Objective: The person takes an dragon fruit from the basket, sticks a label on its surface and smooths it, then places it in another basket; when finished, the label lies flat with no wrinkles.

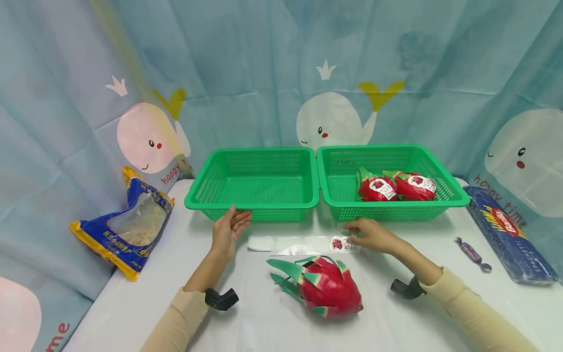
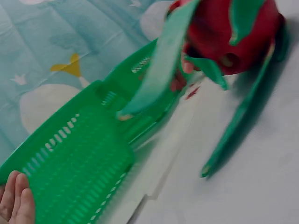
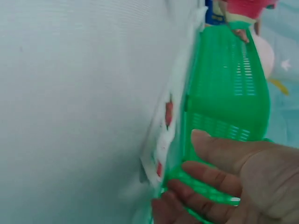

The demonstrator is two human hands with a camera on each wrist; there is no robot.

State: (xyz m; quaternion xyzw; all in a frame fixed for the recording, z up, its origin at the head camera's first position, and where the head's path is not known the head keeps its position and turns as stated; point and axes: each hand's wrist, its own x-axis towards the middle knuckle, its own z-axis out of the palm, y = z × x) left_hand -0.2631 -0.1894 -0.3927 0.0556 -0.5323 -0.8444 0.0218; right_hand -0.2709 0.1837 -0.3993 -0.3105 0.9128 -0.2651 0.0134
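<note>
In the head view, my left hand (image 1: 226, 233) is at the front rim of the left green basket (image 1: 281, 206), fingers extended and thumb up, holding nothing. My right hand (image 1: 374, 235) hovers by the right end of a strip of stickers (image 1: 303, 243), its fingers loosely bent and thumb apart from them. A round sticker (image 1: 337, 243) with a red fruit print shows on that strip. Closer to me lies a red dragon fruit (image 1: 334, 288) with green leaves, its tip pointing right. The right wrist view shows the right hand's fingers (image 3: 212, 177) with nothing between them.
Two dragon fruits with labels (image 1: 382, 189) sit inside the right green basket (image 1: 396, 203). A blue and yellow bag (image 1: 136, 220) leans at the left. On the right lie a purple wrapped candy (image 1: 472, 255) and a blue spaghetti pack (image 1: 510, 234). A patterned curtain (image 1: 246, 73) hangs behind.
</note>
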